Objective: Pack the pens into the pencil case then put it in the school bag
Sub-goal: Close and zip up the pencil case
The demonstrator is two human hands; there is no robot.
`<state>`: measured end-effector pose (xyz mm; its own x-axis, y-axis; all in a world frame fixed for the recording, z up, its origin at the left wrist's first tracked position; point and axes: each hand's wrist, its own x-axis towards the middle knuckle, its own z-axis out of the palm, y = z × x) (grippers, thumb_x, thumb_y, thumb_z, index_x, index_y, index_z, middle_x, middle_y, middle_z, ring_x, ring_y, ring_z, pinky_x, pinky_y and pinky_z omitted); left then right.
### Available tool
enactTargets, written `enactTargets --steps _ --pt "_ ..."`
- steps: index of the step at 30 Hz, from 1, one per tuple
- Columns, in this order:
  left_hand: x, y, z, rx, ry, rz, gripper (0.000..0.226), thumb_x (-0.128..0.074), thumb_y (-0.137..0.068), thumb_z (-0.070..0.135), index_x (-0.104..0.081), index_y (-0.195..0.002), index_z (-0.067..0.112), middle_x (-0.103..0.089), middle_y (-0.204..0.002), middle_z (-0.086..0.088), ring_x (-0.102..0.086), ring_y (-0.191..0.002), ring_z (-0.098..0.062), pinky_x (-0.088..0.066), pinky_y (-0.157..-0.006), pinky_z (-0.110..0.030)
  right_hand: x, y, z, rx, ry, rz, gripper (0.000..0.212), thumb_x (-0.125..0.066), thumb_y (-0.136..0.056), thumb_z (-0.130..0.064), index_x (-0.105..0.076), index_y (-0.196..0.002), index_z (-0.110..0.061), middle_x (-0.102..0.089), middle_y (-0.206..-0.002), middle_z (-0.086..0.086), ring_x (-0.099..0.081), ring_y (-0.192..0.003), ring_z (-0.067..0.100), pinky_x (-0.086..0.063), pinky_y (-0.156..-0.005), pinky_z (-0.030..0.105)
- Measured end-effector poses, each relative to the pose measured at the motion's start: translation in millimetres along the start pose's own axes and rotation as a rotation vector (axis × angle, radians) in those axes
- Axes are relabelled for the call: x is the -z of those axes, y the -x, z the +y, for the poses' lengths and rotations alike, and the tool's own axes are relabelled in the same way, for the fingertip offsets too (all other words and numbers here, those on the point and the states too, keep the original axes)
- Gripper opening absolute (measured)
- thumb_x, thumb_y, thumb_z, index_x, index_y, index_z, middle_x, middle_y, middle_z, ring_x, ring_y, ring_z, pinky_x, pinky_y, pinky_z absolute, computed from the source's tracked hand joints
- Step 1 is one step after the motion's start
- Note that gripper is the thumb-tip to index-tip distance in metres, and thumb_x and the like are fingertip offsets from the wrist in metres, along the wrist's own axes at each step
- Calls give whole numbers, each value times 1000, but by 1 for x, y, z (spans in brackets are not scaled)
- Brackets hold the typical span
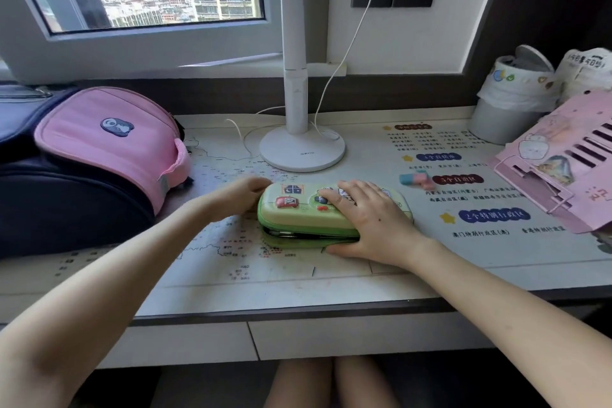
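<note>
A green pencil case (298, 212) with cartoon stickers on its lid lies in the middle of the desk. Its front seam gapes a little and dark contents show in the slit. My right hand (367, 219) lies flat over the case's right half, thumb at its front edge. My left hand (243, 196) grips the case's left end, fingers curled at its far corner. The pink and navy school bag (99, 156) lies on its side at the desk's left. No loose pens are visible.
A white lamp base (302, 151) with a cable stands behind the case. A pink-and-blue eraser (415, 179) lies to the right. A pink book stand (563, 159) and lined bins (510, 99) fill the right side. A printed mat (298, 262) covers the desk.
</note>
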<state>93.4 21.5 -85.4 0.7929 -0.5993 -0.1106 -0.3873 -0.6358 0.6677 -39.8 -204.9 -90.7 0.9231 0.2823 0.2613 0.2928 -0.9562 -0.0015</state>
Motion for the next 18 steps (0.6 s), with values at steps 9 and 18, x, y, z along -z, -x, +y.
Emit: enactTargets --steps 9,18 --pt "1 39 -27 -301 -404 276 32 -35 -87 15 -63 -88 1 -64 -89 -11 -55 -87 -27 -37 -72 -27 6 -2 -4 -11 -5 1 87 -64 -69 -64 -30 -141 -30 -39 -142 10 -35 -130 28 -23 -110 39" --pt "-12 47 57 -380 -634 68 70 -59 -72 61 -31 -135 46 -39 -141 10 -39 -125 -15 -38 -98 -34 34 12 103 -619 -512 428 40 -51 -93 -30 -48 -132 -26 -46 -140 -2 -44 -128 20 -39 -100 37"
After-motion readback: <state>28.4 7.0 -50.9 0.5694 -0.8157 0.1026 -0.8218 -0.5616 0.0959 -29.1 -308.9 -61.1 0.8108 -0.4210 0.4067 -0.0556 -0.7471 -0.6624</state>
